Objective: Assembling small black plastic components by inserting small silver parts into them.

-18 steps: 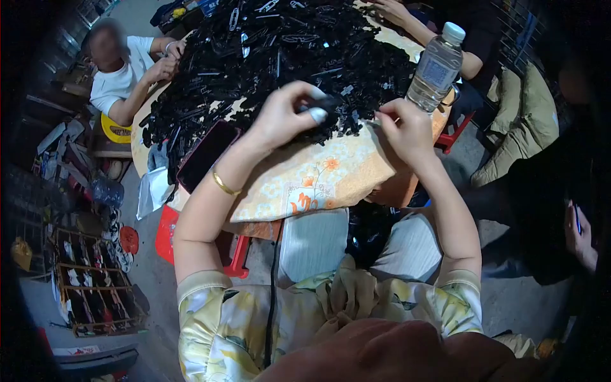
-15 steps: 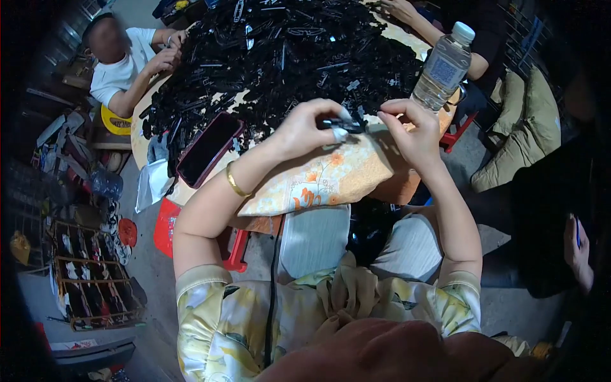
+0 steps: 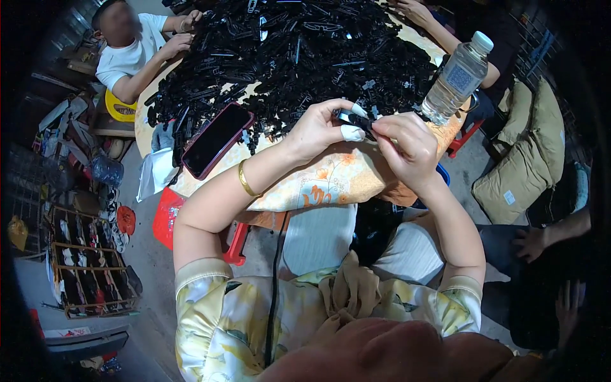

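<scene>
The fingers of the left hand [image 3: 315, 132] are bent around a small black piece [image 3: 365, 123], gripping it between thumb and forefinger; both tips wear white coverings [image 3: 352, 133]. The fingers of the right hand [image 3: 412, 145] are pinched together at the right end of the same piece, though the exact contact is hidden behind them. The piece is held up over the near edge of the surface [image 3: 142, 135], right of its middle.

Under the hands, a cream cloth [image 3: 356, 175] with orange flowers hangs over that near edge. Just beyond the fingers begins a broad heap of black parts [image 3: 305, 63], spreading to the far edge, with a few paler bits among them. Near the left end of the near edge, a phone [image 3: 218, 140] in a reddish case lies aslant, screen dark, and beside it a white sheet [image 3: 157, 173] droops over the edge. By the right edge stands a clear bottle [image 3: 457, 79] with a pale cap, appearing tilted.

At the left edge, a co-worker's hands [image 3: 175, 46] rest by the heap; another co-worker's hand [image 3: 415, 11] reaches in at the far right. On the floor beyond the right edge lie tan sacks [image 3: 525, 172].
</scene>
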The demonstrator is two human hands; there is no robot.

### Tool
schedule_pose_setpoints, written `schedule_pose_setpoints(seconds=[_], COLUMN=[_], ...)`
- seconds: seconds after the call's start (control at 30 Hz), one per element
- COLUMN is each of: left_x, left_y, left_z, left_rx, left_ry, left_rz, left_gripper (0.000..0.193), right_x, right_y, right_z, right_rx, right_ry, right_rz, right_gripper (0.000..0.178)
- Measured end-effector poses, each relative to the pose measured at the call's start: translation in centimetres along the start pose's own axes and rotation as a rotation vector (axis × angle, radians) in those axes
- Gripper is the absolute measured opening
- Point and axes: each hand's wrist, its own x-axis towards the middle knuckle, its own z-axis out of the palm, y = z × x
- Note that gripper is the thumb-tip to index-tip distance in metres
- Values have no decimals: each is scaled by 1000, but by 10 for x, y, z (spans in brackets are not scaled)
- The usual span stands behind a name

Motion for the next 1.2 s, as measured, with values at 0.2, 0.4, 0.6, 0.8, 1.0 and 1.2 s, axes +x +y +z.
schedule_pose_setpoints(seconds=[0.2, 0.4, 0.6, 0.8, 1.0, 1.2], left_x=[-2, -4, -5, -17, -10, 49], left_y=[1, 6, 11, 15, 12, 42], left_z=[3, 4, 6, 14, 12, -20], left_rx=[-21, -33, -44, 408, 236, 1184], left_ry=[32, 2, 5, -14, -96, 233], left_rz=[-5, -65, -60, 51, 139, 415], left_gripper=[30, 34, 35, 37, 38, 27], right_x=[-1, 2, 3, -10, -5, -7], right_y=[-4, -7, -13, -3, 8, 30], right_z=[2, -1, -2, 1, -14, -68], right_rx=[-16, -158, -196, 518, 516, 531], right_ry=[-4, -79, -148, -330, -436, -1030], right_rz=[-40, -78, -66, 846, 858, 560], right_gripper=[23, 25, 26, 34, 28, 26])
